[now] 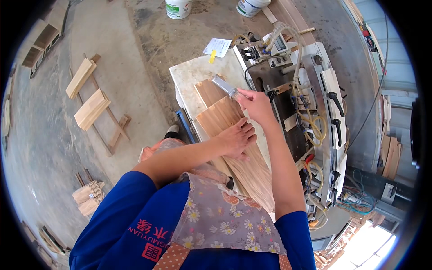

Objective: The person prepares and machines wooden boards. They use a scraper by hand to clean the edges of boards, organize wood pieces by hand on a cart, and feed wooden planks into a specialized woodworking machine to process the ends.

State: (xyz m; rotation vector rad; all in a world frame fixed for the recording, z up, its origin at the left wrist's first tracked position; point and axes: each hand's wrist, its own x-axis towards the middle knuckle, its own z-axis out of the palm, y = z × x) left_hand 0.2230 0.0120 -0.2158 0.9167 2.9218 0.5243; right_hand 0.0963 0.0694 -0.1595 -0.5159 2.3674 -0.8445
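Holding boards at the bench

Pressing flat w/ open fingers, the left hand (237, 138) is lying on the top wood board (225, 118), which is resting on the white bench (193, 74). The right hand (257, 104) is gripping a small clear tube (225, 87) over the boards, next to the machine (310, 112).

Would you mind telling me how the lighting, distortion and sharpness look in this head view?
Head view: even daylight, soft shadows; strong fisheye bend with a black rim, so the machine edges curve; overexposed glare at lower right; the right hand with its clear tube, the left hand and the wood sheets are sharp; the buckets near the top edge look softer.
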